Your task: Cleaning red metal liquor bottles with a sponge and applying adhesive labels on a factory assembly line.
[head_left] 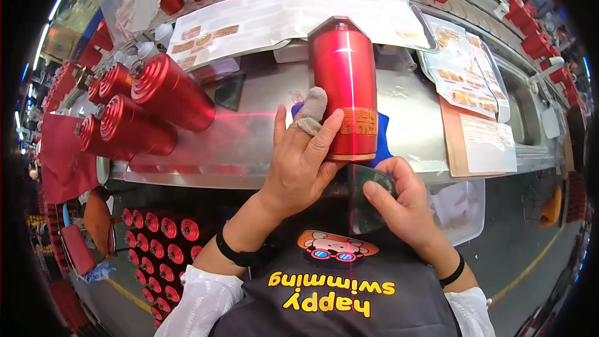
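A shiny red metal cylinder [342,68] lies on the worktable in front of me, its base toward me, with a patterned gold band [360,122] near that end. My left hand [296,156] grips its lower left side, forefinger against the band and thumb at the base. Grey fabric covers [313,106] sit on some of its fingertips. A blue cloth [383,140] shows under the cylinder. Just below the base, my right hand [404,203] pinches a thin dark flat sheet [365,206] between thumb and fingers. A red light line runs down the cylinder.
Several red cylinders [171,90] lie at the left. Printed gold decal sheets [465,72] rest on the right; a white sheet [281,15] spans the back. A dark flat piece [229,92] lies left of centre. More cylinders [163,237] stand below the table. A sink [521,103] is far right.
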`<action>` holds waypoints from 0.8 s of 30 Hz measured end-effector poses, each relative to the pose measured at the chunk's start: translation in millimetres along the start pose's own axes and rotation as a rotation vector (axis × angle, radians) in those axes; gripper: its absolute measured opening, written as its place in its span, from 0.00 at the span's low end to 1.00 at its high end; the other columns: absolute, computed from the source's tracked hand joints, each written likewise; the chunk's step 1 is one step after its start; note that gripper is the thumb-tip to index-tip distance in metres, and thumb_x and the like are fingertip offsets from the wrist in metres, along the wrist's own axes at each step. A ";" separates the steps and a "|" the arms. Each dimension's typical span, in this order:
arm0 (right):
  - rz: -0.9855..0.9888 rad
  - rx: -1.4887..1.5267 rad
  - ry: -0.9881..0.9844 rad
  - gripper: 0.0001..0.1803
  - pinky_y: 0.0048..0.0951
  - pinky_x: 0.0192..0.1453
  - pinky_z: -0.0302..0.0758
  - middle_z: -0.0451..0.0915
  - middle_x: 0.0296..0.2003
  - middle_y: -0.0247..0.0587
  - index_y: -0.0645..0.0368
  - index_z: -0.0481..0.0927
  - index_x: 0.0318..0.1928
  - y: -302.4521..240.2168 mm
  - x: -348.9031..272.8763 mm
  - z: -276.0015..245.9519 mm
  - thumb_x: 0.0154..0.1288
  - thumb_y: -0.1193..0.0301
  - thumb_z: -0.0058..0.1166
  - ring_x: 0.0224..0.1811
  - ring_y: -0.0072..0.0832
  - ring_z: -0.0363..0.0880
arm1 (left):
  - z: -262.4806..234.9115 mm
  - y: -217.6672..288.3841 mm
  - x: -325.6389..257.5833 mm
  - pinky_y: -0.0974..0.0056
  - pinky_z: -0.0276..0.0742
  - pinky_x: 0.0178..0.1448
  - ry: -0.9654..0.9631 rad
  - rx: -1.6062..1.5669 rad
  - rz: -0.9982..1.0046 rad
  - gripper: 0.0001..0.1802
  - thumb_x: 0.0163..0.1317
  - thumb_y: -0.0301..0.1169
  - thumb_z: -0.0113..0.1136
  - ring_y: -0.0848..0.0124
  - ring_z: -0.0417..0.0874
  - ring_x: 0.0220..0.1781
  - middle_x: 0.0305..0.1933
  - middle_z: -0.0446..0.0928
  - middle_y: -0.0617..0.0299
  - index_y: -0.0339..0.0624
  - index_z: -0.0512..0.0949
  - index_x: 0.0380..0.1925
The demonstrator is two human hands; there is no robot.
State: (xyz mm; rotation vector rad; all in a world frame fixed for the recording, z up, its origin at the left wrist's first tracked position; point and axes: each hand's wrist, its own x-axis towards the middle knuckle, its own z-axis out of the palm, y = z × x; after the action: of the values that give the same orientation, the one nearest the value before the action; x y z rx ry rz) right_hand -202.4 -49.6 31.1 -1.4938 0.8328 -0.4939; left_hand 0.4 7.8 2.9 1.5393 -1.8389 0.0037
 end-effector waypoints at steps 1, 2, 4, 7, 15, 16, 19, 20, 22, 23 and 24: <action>0.003 -0.001 0.010 0.11 0.21 0.32 0.71 0.78 0.27 0.35 0.64 0.70 0.40 0.3 -1.2 0.9 0.65 0.71 0.57 0.29 0.15 0.73 | 0.1 0.3 0.3 0.43 0.42 0.74 -0.003 -0.008 0.006 0.35 0.59 0.31 0.62 0.45 0.58 0.73 0.71 0.59 0.40 0.38 0.63 0.66; 0.002 0.039 0.032 0.11 0.21 0.33 0.71 0.78 0.28 0.34 0.64 0.70 0.40 0.9 -2.3 1.7 0.65 0.71 0.57 0.29 0.15 0.73 | 0.6 0.7 0.5 0.41 0.40 0.74 0.013 0.003 0.006 0.35 0.60 0.33 0.62 0.46 0.59 0.73 0.71 0.59 0.40 0.38 0.63 0.66; 0.001 0.080 0.061 0.11 0.20 0.33 0.71 0.78 0.28 0.34 0.64 0.71 0.41 2.5 -4.2 1.9 0.65 0.71 0.56 0.29 0.14 0.73 | 1.1 1.4 1.2 0.39 0.39 0.74 0.027 0.009 0.010 0.34 0.61 0.34 0.61 0.47 0.60 0.73 0.71 0.59 0.40 0.38 0.63 0.66; 0.008 0.102 0.068 0.10 0.20 0.33 0.71 0.77 0.28 0.32 0.64 0.71 0.41 3.9 -5.4 0.6 0.65 0.71 0.56 0.29 0.13 0.72 | 0.9 1.0 1.7 0.40 0.39 0.74 0.025 0.031 0.009 0.34 0.61 0.36 0.60 0.48 0.59 0.73 0.70 0.59 0.40 0.38 0.63 0.66; 0.010 0.127 0.047 0.10 0.18 0.32 0.70 0.77 0.29 0.31 0.63 0.71 0.41 4.1 -5.2 1.0 0.66 0.71 0.56 0.29 0.11 0.71 | 0.4 2.7 1.6 0.40 0.39 0.74 0.022 0.036 -0.007 0.34 0.61 0.37 0.60 0.49 0.59 0.73 0.71 0.59 0.40 0.38 0.63 0.66; 0.010 0.127 0.047 0.10 0.18 0.32 0.70 0.77 0.29 0.31 0.63 0.71 0.41 3.9 -5.0 1.6 0.66 0.71 0.56 0.29 0.11 0.71 | 0.5 2.8 1.5 0.40 0.39 0.74 0.022 0.035 -0.007 0.34 0.61 0.37 0.60 0.49 0.59 0.73 0.71 0.59 0.40 0.38 0.63 0.66; -0.004 0.149 0.061 0.10 0.18 0.33 0.70 0.77 0.29 0.31 0.63 0.71 0.41 4.2 -4.6 2.6 0.66 0.71 0.56 0.30 0.12 0.71 | 0.1 3.4 1.5 0.40 0.39 0.74 0.023 0.036 -0.015 0.34 0.61 0.36 0.60 0.49 0.59 0.73 0.71 0.58 0.40 0.39 0.63 0.66; -0.018 0.152 0.064 0.10 0.18 0.33 0.70 0.77 0.29 0.31 0.63 0.71 0.41 5.2 -4.8 2.4 0.66 0.71 0.56 0.30 0.11 0.71 | -0.6 3.6 1.7 0.40 0.39 0.74 0.018 0.049 -0.008 0.34 0.61 0.36 0.60 0.49 0.59 0.73 0.71 0.58 0.40 0.39 0.64 0.66; -0.034 0.157 0.066 0.10 0.18 0.33 0.70 0.77 0.29 0.31 0.63 0.71 0.41 5.3 -4.9 1.3 0.66 0.71 0.56 0.30 0.11 0.71 | -2.1 4.4 2.2 0.40 0.38 0.74 0.013 0.064 -0.002 0.34 0.61 0.36 0.60 0.49 0.59 0.73 0.72 0.58 0.41 0.40 0.64 0.66; -0.009 0.161 0.050 0.10 0.18 0.33 0.70 0.77 0.30 0.31 0.63 0.71 0.41 3.6 -5.3 0.5 0.66 0.71 0.56 0.31 0.11 0.71 | -3.2 5.2 2.6 0.40 0.38 0.74 0.006 0.081 0.000 0.34 0.61 0.35 0.61 0.49 0.59 0.73 0.72 0.58 0.41 0.40 0.64 0.66; 0.017 0.166 0.037 0.10 0.18 0.34 0.70 0.77 0.30 0.31 0.63 0.71 0.41 2.9 -5.6 -0.4 0.66 0.71 0.56 0.31 0.11 0.71 | -3.4 5.5 3.0 0.40 0.38 0.74 -0.002 0.095 0.004 0.34 0.60 0.35 0.61 0.50 0.59 0.73 0.72 0.58 0.41 0.40 0.64 0.66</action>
State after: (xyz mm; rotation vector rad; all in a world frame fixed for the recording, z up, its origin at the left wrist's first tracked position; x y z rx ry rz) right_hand -206.9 -45.5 29.3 -1.3279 0.8126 -0.5655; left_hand -2.7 8.3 9.4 1.6010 -1.8670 0.0926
